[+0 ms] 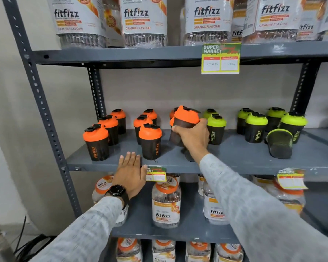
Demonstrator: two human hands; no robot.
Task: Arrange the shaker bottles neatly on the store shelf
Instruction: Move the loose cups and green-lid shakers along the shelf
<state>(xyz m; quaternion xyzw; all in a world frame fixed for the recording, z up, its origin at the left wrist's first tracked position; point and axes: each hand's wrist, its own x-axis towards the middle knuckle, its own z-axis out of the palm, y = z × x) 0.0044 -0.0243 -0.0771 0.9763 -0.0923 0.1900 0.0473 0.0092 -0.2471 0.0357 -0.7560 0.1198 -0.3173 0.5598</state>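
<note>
On the middle shelf of a grey metal rack, near the centre of the frame, the right hand wraps around the dark body of an orange-lidded shaker bottle, its fingers curled tight about the cup so that the bottle is tilted, lid leaning toward the upper left, its base lifted off the shelf surface. The left hand lies flat at the lower centre-left, palm down on the front lip of the same shelf, fingers spread wide and holding nothing; a dark wristwatch sits on that wrist above a grey sleeve. To the left of the held bottle stand two loose columns of upright orange-lidded shakers, the nearest ones being the front left shaker and the front middle shaker, with others ranked behind them toward the wall. More orange lids show partly hidden behind the held bottle. To the right, the green-lidded shakers stand upright: one just beside the right hand, then a cluster further right with a front one. At the right of the frame a lidless dark cup lies tipped on its side, mouth toward the camera, against another green shaker. A price tag hangs from the upper shelf edge, and a smaller one hangs just right of the left hand. Large labelled jars fill the shelves above and below.
</note>
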